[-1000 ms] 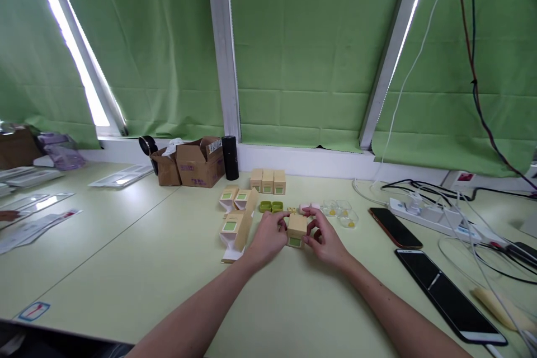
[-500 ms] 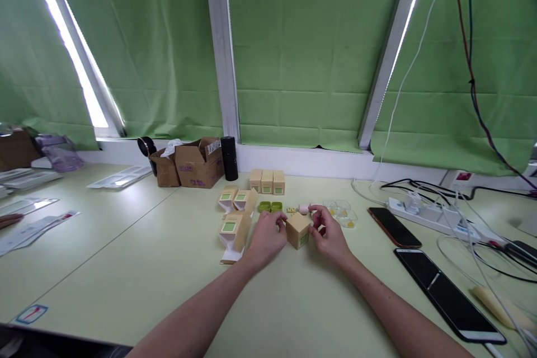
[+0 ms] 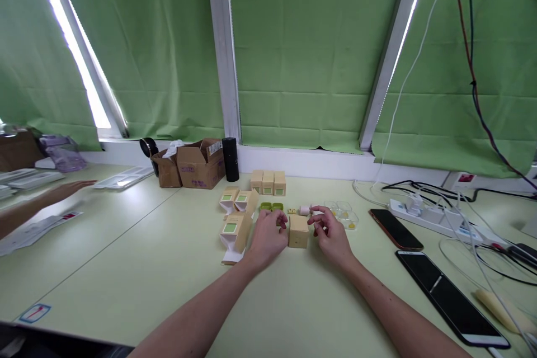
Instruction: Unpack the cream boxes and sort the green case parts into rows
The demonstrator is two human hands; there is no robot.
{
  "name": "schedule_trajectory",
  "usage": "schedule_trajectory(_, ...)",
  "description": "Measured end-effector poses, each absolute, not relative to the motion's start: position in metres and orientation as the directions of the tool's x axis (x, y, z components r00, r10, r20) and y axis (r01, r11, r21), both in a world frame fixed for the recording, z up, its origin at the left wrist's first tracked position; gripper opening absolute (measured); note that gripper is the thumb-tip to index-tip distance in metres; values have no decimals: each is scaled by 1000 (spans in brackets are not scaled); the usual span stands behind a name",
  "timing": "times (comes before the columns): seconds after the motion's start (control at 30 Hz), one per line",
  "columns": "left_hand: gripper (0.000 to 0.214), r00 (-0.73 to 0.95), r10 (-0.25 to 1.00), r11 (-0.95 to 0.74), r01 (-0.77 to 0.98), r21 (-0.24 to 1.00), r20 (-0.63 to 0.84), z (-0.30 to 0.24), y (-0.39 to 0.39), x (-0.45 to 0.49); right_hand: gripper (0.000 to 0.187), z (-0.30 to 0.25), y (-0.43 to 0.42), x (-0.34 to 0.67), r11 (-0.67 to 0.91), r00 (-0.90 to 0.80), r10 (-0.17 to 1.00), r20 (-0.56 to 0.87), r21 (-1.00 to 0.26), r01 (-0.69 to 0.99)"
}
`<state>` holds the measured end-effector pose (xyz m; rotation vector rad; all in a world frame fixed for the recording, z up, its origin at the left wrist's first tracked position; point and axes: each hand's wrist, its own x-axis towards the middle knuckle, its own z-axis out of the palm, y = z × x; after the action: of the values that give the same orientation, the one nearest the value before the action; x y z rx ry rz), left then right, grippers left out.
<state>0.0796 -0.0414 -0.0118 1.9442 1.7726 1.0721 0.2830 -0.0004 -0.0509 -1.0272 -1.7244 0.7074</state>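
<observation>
A small tan cardboard box (image 3: 298, 231) stands closed on the pale green table (image 3: 138, 251), in the middle, between the two hands. The left hand (image 3: 266, 235) is curled, with its fingertips against the left side of the box. I cannot tell if it is pinching the box. The right hand (image 3: 329, 229) is just beside the box on the right. Its fingers are bent and loose, and it holds nothing.

Far behind, three closed tan boxes (image 3: 268, 182) stand in a neat row, so those look done. The box between the hands looks done too.

More seems left to do. To the left, some tan boxes with green labels (image 3: 231, 218) are still open. Two little green cases (image 3: 271, 207), a small pink piece (image 3: 304, 210) and some clear plastic trays (image 3: 344, 213) lie loose just past the hands.

On the right lie two dark phones (image 3: 395, 227). Far off at the left edge, another person's arm (image 3: 46, 201) reaches over the table.
</observation>
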Motion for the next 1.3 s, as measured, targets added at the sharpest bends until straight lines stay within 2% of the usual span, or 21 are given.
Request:
schedule_trajectory(0.13,56,-15,967,-175,685,707,255,-15,-41,81,36,-53,1,283,481,-150,876,459,-804,348)
schedule_trajectory(0.23,61,25,980,-165,661,732,199,-20,-41,82,34,-55,2,283,498,-136,864,485,-782,374)
schedule_trajectory(0.37,63,20,988,-127,659,741,151,-22,-42,83,29,-54,0,282,545,-117,826,552,-726,419)
schedule_trajectory(0.5,52,4,991,-105,649,753,134,-22,-43,84,24,-52,-3,281,609,-113,769,629,-669,425)
schedule_trajectory(0.7,47,11,962,-223,612,759,274,-27,-47,87,20,-48,-13,279,710,-146,670,727,-572,411)
schedule_trajectory(0.8,48,41,903,-354,636,685,429,-29,-48,89,21,-45,-18,278,736,-173,637,751,-526,427)
schedule_trajectory(0.97,48,180,722,-563,713,417,668,-28,-48,91,29,-40,-24,276,760,-205,595,777,-460,459)
schedule_trajectory(1.3,43,255,553,-583,798,149,793,-21,-51,91,31,-36,-32,272,777,-192,552,812,-416,473)
